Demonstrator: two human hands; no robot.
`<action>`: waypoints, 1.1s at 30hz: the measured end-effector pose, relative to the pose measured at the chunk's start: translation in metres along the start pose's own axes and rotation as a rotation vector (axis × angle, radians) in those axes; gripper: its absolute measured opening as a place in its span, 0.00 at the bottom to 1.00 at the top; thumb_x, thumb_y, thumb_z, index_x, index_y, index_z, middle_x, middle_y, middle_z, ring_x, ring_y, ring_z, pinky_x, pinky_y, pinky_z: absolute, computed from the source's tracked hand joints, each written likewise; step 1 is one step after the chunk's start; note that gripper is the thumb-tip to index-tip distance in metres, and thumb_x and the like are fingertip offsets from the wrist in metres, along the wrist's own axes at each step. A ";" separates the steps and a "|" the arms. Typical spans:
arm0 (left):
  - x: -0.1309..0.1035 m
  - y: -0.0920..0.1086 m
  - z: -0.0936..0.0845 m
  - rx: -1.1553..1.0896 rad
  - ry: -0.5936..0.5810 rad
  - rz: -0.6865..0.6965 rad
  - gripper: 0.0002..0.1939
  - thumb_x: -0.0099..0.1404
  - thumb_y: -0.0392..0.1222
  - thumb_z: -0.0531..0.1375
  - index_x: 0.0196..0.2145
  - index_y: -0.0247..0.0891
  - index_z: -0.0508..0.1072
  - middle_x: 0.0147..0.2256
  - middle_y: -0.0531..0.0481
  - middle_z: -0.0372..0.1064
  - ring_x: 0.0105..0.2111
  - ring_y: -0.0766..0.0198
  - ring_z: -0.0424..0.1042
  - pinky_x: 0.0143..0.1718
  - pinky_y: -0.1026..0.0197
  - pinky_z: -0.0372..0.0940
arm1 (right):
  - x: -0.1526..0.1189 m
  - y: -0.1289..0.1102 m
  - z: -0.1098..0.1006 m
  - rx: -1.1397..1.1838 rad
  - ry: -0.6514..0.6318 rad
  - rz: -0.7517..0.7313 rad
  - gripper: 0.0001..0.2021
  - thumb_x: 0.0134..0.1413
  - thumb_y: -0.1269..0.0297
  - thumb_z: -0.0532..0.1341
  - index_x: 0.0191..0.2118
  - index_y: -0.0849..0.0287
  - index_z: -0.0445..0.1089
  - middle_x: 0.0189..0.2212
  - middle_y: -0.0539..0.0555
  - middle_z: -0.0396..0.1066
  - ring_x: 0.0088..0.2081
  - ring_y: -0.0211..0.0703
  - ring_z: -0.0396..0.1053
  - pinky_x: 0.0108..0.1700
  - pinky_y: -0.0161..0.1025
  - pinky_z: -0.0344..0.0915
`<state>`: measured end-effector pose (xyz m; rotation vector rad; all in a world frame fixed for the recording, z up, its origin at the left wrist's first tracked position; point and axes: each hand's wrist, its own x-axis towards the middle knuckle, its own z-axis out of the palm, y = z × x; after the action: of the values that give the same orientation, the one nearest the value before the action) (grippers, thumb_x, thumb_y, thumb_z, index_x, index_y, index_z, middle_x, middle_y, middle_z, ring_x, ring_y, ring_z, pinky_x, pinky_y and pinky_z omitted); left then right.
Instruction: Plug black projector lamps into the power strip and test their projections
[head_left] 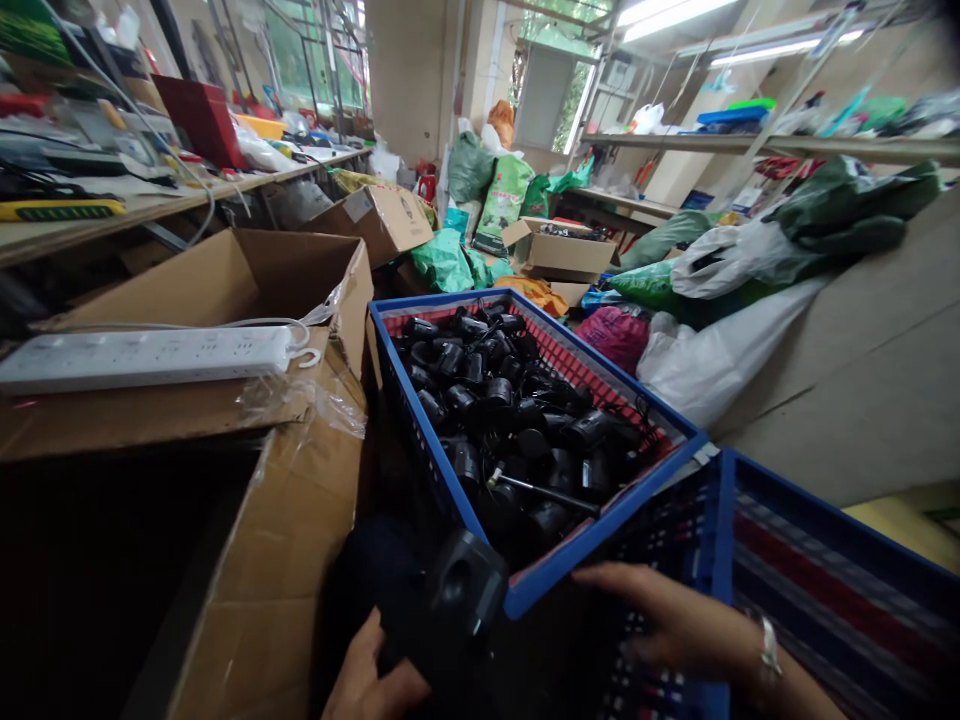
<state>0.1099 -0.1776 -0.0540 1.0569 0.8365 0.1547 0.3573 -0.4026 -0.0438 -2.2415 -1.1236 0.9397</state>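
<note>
My left hand (371, 675) is at the bottom centre, with its thumb and fingers closed on a black plastic device (466, 590). The device has a rounded, block-shaped end with a hollow in its face; its lower part is lost in shadow. To the right, my right hand (664, 622) hangs near the front corner of a blue plastic crate (615, 535). Its index finger is stretched out towards the left and nothing shows in it; the other fingers are blurred. Many black cylindrical parts (499, 392) with cables fill the crate. Across them lies a thin rod (547, 492) with a pale tip.
A white power strip (142, 358) rests on the flap of an open cardboard box (300, 540) at left. Another blue crate (724, 540) with a striped lining stands at right. Behind are bags (502, 195), a carton (562, 255) and a cluttered workbench (285, 175).
</note>
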 end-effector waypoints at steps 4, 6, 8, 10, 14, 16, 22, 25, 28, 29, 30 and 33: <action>0.013 0.006 0.013 -0.015 -0.130 0.019 0.28 0.46 0.47 0.64 0.45 0.35 0.65 0.35 0.47 0.72 0.37 0.54 0.70 0.39 0.57 0.64 | 0.091 -0.012 -0.016 -0.289 0.193 0.121 0.19 0.55 0.67 0.52 0.53 0.59 0.64 0.50 0.58 0.67 0.50 0.44 0.65 0.52 0.39 0.60; 0.019 0.005 0.018 0.023 -0.144 0.028 0.27 0.46 0.45 0.64 0.43 0.36 0.63 0.33 0.48 0.71 0.31 0.60 0.69 0.30 0.62 0.63 | 0.137 -0.004 -0.009 -0.375 0.187 0.254 0.19 0.51 0.69 0.57 0.50 0.67 0.66 0.48 0.66 0.67 0.50 0.53 0.65 0.51 0.44 0.60; 0.025 0.003 0.020 0.057 -0.140 0.023 0.26 0.45 0.45 0.63 0.42 0.37 0.62 0.31 0.50 0.69 0.28 0.63 0.67 0.24 0.65 0.60 | 0.168 0.010 0.004 -0.420 0.135 0.350 0.18 0.44 0.71 0.62 0.45 0.69 0.69 0.43 0.70 0.70 0.45 0.58 0.68 0.45 0.47 0.63; 0.030 -0.001 0.023 0.098 -0.137 0.013 0.22 0.45 0.42 0.62 0.39 0.37 0.62 0.30 0.51 0.68 0.27 0.64 0.66 0.23 0.66 0.59 | 0.181 0.024 0.014 -0.454 0.104 0.400 0.16 0.41 0.75 0.64 0.41 0.66 0.70 0.39 0.67 0.72 0.42 0.57 0.71 0.41 0.46 0.65; 0.040 -0.004 0.028 0.203 -0.129 -0.006 0.19 0.42 0.39 0.60 0.35 0.37 0.63 0.30 0.51 0.65 0.27 0.65 0.64 0.21 0.67 0.59 | 0.168 0.031 0.010 -0.517 0.190 0.384 0.14 0.51 0.78 0.54 0.42 0.61 0.69 0.40 0.65 0.70 0.42 0.54 0.70 0.42 0.48 0.62; 0.045 -0.004 0.031 0.235 -0.120 -0.035 0.20 0.41 0.39 0.60 0.36 0.36 0.64 0.32 0.50 0.64 0.26 0.65 0.64 0.19 0.67 0.59 | 0.147 0.028 -0.001 -0.529 0.250 0.375 0.15 0.54 0.75 0.51 0.47 0.61 0.66 0.40 0.65 0.69 0.42 0.54 0.69 0.41 0.48 0.61; 0.054 -0.004 0.034 0.257 -0.127 -0.070 0.26 0.38 0.34 0.63 0.40 0.34 0.67 0.31 0.51 0.66 0.26 0.65 0.66 0.22 0.66 0.61 | 0.047 0.005 -0.011 0.123 0.193 0.128 0.17 0.59 0.53 0.46 0.43 0.60 0.61 0.23 0.47 0.61 0.24 0.36 0.62 0.26 0.33 0.60; 0.055 -0.004 0.032 0.262 -0.142 -0.061 0.28 0.39 0.32 0.64 0.42 0.33 0.69 0.29 0.51 0.69 0.27 0.64 0.67 0.25 0.66 0.62 | 0.005 -0.006 0.011 0.209 0.191 0.131 0.18 0.59 0.50 0.46 0.28 0.59 0.59 0.21 0.46 0.55 0.23 0.33 0.55 0.25 0.32 0.56; 0.054 -0.005 0.029 0.258 -0.173 -0.046 0.29 0.39 0.33 0.65 0.44 0.33 0.70 0.29 0.51 0.71 0.29 0.62 0.69 0.28 0.64 0.63 | -0.017 -0.010 0.032 0.054 0.209 0.136 0.19 0.58 0.50 0.47 0.24 0.58 0.55 0.20 0.45 0.52 0.23 0.33 0.52 0.25 0.32 0.53; 0.053 -0.006 0.028 0.256 -0.178 -0.041 0.30 0.39 0.33 0.65 0.44 0.33 0.71 0.29 0.51 0.72 0.30 0.62 0.69 0.29 0.64 0.63 | -0.022 -0.011 0.036 0.018 0.207 0.130 0.19 0.58 0.50 0.46 0.24 0.58 0.55 0.19 0.45 0.51 0.23 0.33 0.51 0.25 0.32 0.52; 0.053 -0.007 0.027 0.256 -0.181 -0.035 0.30 0.39 0.33 0.66 0.44 0.33 0.71 0.30 0.50 0.72 0.31 0.61 0.70 0.31 0.64 0.63 | -0.027 -0.012 0.037 -0.001 0.203 0.126 0.18 0.59 0.51 0.46 0.24 0.58 0.55 0.19 0.45 0.51 0.22 0.33 0.51 0.24 0.32 0.52; 0.051 -0.008 0.025 0.260 -0.183 -0.017 0.31 0.39 0.33 0.66 0.45 0.33 0.71 0.30 0.50 0.73 0.31 0.60 0.70 0.32 0.63 0.64 | -0.042 -0.015 0.034 -0.016 0.220 0.104 0.16 0.60 0.53 0.45 0.31 0.58 0.60 0.20 0.46 0.56 0.22 0.34 0.55 0.24 0.32 0.55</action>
<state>0.1600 -0.1744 -0.0825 1.2860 0.7114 -0.0672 0.3064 -0.4258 -0.0410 -2.3683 -0.9281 0.7041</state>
